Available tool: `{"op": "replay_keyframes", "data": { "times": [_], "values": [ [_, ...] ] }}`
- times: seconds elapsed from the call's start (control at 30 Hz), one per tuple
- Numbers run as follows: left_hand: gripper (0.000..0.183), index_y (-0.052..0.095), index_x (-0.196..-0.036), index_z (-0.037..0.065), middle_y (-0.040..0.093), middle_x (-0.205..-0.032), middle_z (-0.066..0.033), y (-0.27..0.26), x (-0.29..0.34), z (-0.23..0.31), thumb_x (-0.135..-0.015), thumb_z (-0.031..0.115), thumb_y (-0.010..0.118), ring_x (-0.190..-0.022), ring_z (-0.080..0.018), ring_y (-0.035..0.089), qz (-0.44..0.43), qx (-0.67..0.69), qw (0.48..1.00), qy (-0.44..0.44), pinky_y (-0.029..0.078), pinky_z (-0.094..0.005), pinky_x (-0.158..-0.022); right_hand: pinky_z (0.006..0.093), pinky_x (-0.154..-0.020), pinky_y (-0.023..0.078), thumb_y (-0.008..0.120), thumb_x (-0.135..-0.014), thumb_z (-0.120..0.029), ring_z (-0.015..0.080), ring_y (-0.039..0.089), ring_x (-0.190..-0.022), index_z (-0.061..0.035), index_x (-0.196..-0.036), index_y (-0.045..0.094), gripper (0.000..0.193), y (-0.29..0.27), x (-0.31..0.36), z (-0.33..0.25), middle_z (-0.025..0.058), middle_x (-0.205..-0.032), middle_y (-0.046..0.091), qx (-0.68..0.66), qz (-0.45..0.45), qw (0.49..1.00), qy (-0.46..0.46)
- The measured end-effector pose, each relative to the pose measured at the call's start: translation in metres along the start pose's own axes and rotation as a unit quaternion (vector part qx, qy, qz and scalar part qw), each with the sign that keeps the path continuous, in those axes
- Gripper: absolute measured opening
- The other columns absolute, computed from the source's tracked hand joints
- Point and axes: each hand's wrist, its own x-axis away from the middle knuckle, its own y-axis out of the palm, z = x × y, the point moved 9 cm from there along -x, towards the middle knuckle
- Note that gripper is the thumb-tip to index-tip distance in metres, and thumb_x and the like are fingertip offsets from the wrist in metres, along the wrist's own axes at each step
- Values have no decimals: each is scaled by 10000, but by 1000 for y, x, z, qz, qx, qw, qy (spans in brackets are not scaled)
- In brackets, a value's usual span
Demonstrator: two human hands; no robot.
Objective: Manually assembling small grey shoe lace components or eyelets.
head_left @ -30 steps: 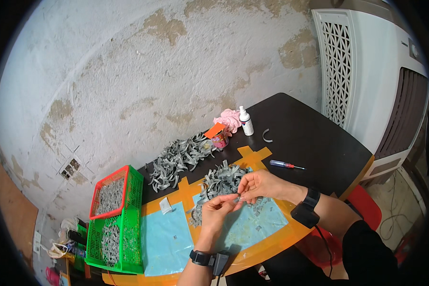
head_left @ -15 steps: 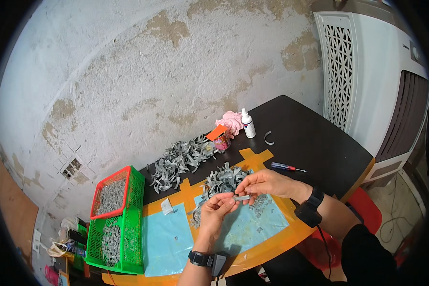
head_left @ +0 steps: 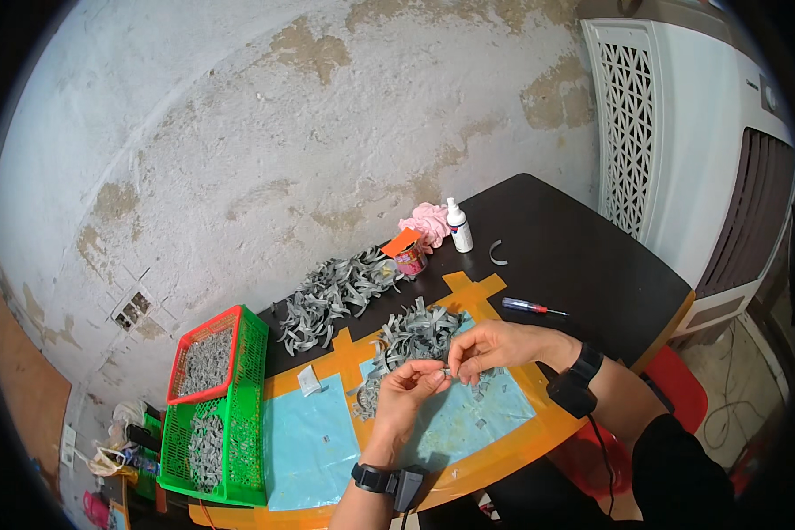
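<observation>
My left hand (head_left: 411, 391) is closed in a pinch on a small grey strip (head_left: 447, 374), of which only a bit shows between the fingertips. The fingers of my right hand (head_left: 490, 347) are pinched together at that same strip, touching or almost touching the left fingertips. Just beyond both hands lies a heap of curved grey strips (head_left: 417, 334). Small grey pieces (head_left: 490, 386) are scattered on the light blue sheet (head_left: 442, 433) under my hands.
A second heap of curved strips (head_left: 331, 300) lies behind, near a tin (head_left: 411, 260), a pink cloth (head_left: 427, 224) and a white spray bottle (head_left: 459, 228). To the right is a screwdriver (head_left: 532, 306). Green baskets (head_left: 253, 380) and a red basket (head_left: 237, 340) of grey pieces stand left.
The light grey strip that jutted out between my hands now shows only as a small bit. My hands have drawn together, the left fingertips shifting slightly right and both tilting differently.
</observation>
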Motion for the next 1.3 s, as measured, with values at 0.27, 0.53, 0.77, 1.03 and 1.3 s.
{"op": "replay_keyframes", "data": {
  "times": [0.27, 0.53, 0.77, 1.03, 1.3],
  "values": [
    [128, 627, -994, -11, 665, -922, -98, 1, -1, -3, -866, -14, 613, -856, -167, 659, -2, 37, 999, -16, 553, -264, -796, 257, -699, 517, 607, -886, -96, 142, 651, -772, 20, -949, 594, 133, -10, -1, 7, 69, -819, 642, 27, 58, 996, 57],
    [134, 633, -996, -21, 672, -929, -118, 4, 1, -2, -864, -19, 613, -850, -176, 664, 6, 46, 999, -22, 556, -271, -800, 247, -685, 519, 639, -867, -109, 138, 651, -747, 20, -919, 594, 146, -14, 0, 10, 70, -803, 647, 6, 82, 995, 61],
    [140, 635, -1000, -23, 673, -923, -112, 5, 1, -3, -862, -16, 617, -843, -172, 662, 2, 29, 999, -21, 554, -273, -797, 243, -700, 519, 607, -882, -108, 126, 650, -757, 13, -915, 611, 125, -11, 0, 11, 68, -803, 657, 38, 57, 995, 69],
    [143, 637, -1004, -17, 673, -911, -103, 3, 0, -5, -862, -2, 625, -840, -162, 659, 0, 0, 1000, -27, 551, -266, -790, 233, -667, 518, 605, -878, -70, 106, 638, -731, 10, -899, 620, 84, -13, -4, 18, 54, -783, 656, 84, 77, 991, 71],
    [116, 627, -991, 0, 666, -925, -82, 2, -2, -8, -876, -1, 608, -852, -146, 651, 2, 14, 1000, -22, 545, -259, -798, 231, -621, 510, 643, -848, -41, 105, 626, -704, 2, -918, 629, 83, -13, -7, 11, 41, -759, 633, 22, 125, 992, 19]
  ]
}}
